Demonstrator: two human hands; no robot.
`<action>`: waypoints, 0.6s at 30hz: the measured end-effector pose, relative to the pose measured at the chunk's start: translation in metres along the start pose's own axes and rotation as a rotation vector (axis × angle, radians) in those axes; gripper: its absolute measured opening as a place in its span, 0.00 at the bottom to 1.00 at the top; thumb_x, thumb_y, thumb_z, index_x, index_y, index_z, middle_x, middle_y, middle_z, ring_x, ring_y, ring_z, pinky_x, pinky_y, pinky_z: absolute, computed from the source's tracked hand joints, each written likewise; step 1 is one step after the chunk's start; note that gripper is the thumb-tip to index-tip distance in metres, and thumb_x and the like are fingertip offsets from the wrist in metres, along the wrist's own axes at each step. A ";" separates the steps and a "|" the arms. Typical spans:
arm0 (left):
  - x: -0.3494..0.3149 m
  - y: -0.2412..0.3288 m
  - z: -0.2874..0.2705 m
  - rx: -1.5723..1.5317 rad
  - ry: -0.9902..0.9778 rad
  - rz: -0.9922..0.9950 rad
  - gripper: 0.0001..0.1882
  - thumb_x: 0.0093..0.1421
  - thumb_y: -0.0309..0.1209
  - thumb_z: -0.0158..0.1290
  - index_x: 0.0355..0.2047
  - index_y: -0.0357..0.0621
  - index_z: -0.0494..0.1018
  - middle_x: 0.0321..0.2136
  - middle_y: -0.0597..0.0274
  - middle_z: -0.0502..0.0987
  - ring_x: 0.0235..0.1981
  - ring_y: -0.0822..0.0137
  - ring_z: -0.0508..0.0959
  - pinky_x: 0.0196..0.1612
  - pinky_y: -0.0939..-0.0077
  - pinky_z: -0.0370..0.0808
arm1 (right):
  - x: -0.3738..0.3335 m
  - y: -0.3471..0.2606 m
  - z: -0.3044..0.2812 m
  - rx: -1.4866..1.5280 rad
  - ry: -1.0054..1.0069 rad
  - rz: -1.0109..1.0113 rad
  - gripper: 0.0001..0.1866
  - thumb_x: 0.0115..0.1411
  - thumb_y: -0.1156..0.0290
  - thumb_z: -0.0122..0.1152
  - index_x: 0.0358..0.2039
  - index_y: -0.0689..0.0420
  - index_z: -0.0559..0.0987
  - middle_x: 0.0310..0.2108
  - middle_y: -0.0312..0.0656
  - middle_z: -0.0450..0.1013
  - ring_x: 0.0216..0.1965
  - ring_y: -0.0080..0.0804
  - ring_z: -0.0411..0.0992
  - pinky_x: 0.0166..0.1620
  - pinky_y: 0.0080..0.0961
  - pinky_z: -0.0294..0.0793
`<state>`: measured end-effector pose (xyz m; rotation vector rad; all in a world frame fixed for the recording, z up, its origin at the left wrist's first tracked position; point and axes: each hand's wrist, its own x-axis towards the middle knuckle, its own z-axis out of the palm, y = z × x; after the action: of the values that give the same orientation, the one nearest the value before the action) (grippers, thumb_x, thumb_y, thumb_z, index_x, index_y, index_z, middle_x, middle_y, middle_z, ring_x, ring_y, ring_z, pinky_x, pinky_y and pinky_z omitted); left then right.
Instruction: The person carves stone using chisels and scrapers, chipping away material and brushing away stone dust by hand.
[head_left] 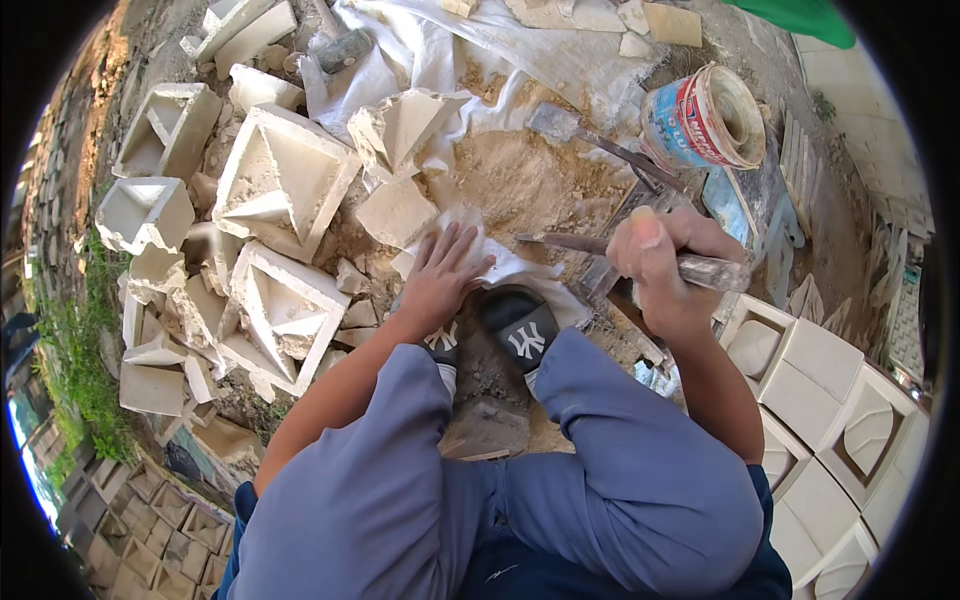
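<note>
My right hand (665,265) is closed round a chisel-like tool (715,273) with a worn, dusty handle. Its narrow metal blade points left over the sandy ground, and the tip touches nothing that I can make out. My left hand (445,270) lies flat with fingers spread, pressing on a white woven sheet (510,262) just in front of my black slippers (520,325). Next to those fingers sits a broken cream block piece (397,212). A long-handled metal scraper (555,122) lies beyond, on loose sandy rubble (535,180).
Broken cream blocks with moulded recesses (285,180) are heaped at the left. A dirty paint bucket (705,118) stands at the far right. Patterned blocks (815,370) sit in rows at the near right. More white sheeting (430,45) lies crumpled at the back.
</note>
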<state>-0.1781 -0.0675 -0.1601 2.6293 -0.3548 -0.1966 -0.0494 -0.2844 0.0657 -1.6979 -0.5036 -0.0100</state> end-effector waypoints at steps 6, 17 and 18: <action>-0.001 0.001 -0.002 -0.006 0.010 0.001 0.22 0.65 0.45 0.51 0.60 0.70 0.73 0.71 0.61 0.57 0.73 0.53 0.52 0.72 0.48 0.50 | -0.008 -0.002 0.005 0.043 0.085 0.093 0.12 0.59 0.78 0.65 0.19 0.60 0.77 0.17 0.35 0.72 0.17 0.18 0.67 0.23 0.20 0.64; 0.003 0.003 -0.002 0.016 0.030 0.014 0.22 0.64 0.47 0.53 0.59 0.72 0.74 0.70 0.62 0.59 0.73 0.53 0.52 0.71 0.46 0.51 | -0.007 0.004 -0.009 -0.083 0.009 0.074 0.12 0.62 0.78 0.63 0.20 0.60 0.78 0.17 0.35 0.73 0.18 0.17 0.67 0.22 0.18 0.62; 0.004 0.002 0.001 0.021 0.019 0.003 0.22 0.64 0.47 0.53 0.59 0.72 0.74 0.70 0.62 0.59 0.73 0.53 0.52 0.71 0.47 0.51 | 0.002 0.001 -0.010 -0.069 0.003 0.084 0.13 0.61 0.79 0.63 0.19 0.60 0.77 0.16 0.35 0.72 0.17 0.17 0.66 0.22 0.18 0.62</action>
<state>-0.1751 -0.0706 -0.1604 2.6494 -0.3556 -0.1677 -0.0449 -0.2933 0.0672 -1.7851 -0.4340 0.0312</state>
